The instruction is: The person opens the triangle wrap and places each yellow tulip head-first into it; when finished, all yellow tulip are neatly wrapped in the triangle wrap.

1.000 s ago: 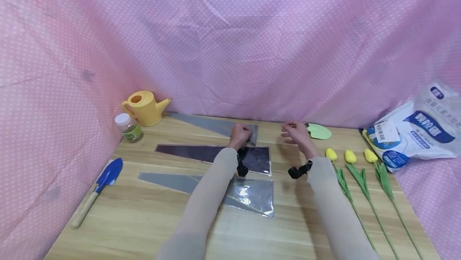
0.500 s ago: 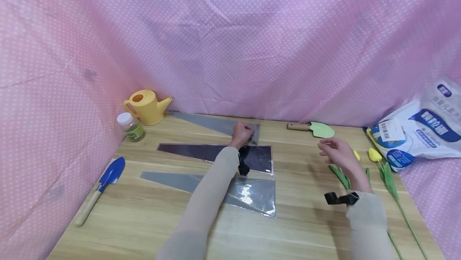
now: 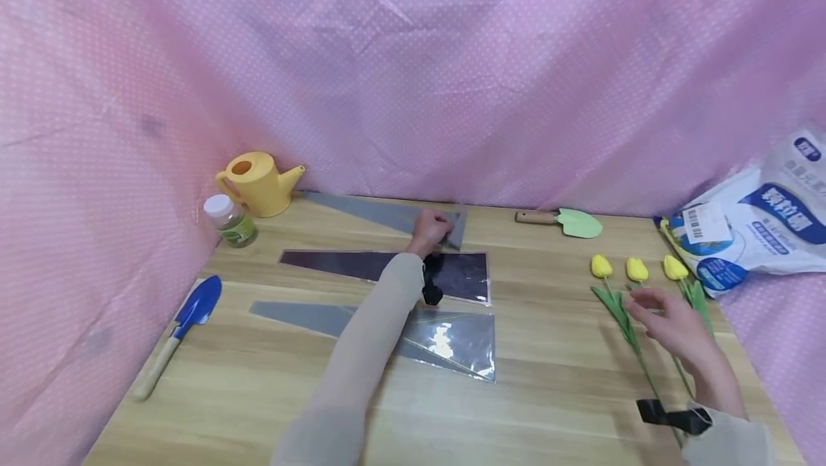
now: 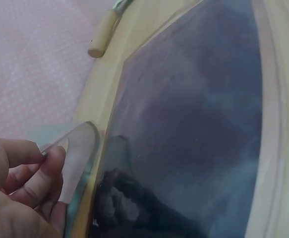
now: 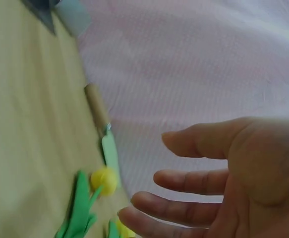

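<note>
While the left hand point(image 3: 431, 231) pinches the edge of the far grey sleeve point(image 3: 371, 212) between thumb and fingers near its wide right end, the right hand point(image 3: 671, 322) sits over the three yellow tulips point(image 3: 637, 269), fingers loose and apart, grasping nothing. Contact with a stem: can't tell. Far sleeve lies along the back of the bench point(image 3: 548, 380), against the pink dotted cloth point(image 3: 413, 93); its gripped edge curls up. Dark sleeve point(image 3: 355, 265) is just in front, near grey sleeve point(image 3: 452, 337) in front of that, glare on it. Watering can point(image 3: 261, 186) and lidded jar point(image 3: 237, 228) back left, blue trowel point(image 3: 198, 301) on the left edge. Green trowel point(image 3: 579, 224) at the back, behind the tulips; printed bag point(image 3: 742, 219) far right.
</note>
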A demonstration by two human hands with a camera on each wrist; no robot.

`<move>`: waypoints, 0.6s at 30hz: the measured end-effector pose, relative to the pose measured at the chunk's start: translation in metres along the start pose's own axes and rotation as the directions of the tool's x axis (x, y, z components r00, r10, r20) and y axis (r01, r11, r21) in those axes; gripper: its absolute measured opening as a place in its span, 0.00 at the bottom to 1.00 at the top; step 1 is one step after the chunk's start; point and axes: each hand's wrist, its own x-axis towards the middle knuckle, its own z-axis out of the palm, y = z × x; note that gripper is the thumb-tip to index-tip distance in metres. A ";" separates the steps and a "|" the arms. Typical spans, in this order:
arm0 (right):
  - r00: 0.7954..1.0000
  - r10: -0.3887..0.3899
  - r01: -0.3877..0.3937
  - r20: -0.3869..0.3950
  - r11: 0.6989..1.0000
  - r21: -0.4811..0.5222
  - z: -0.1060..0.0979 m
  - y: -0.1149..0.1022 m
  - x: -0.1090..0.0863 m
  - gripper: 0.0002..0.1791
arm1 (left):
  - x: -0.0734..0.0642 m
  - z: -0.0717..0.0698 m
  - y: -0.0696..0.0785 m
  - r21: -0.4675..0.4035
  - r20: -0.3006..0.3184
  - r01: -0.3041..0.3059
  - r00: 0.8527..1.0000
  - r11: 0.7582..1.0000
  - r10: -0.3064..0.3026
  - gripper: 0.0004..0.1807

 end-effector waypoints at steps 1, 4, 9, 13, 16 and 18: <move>1.000 0.005 -0.005 0.003 1.000 -0.025 0.000 0.003 -0.002 0.34 | 0.000 0.000 0.001 0.015 -0.008 -0.010 1.000 1.000 0.010 0.08; 1.000 0.011 -0.010 0.007 0.997 -0.075 0.003 0.014 -0.008 0.34 | -0.001 0.001 0.003 0.050 -0.021 -0.029 0.999 0.998 0.030 0.08; 1.000 0.023 -0.023 0.002 0.993 -0.120 0.007 0.029 -0.017 0.34 | -0.001 0.001 0.003 0.053 -0.017 -0.029 0.999 0.998 0.030 0.08; 0.999 0.040 -0.035 0.024 0.984 -0.176 0.009 0.035 -0.024 0.34 | -0.001 0.000 0.001 0.043 -0.016 -0.028 0.999 0.999 0.028 0.08; 0.998 0.049 -0.040 0.043 0.979 -0.202 0.010 0.037 -0.027 0.34 | 0.000 0.000 -0.001 0.041 -0.013 -0.039 0.999 0.998 0.039 0.08; 0.997 0.054 -0.042 0.051 0.976 -0.213 0.010 0.038 -0.029 0.35 | 0.001 -0.001 -0.002 0.038 -0.014 -0.049 0.999 0.998 0.049 0.08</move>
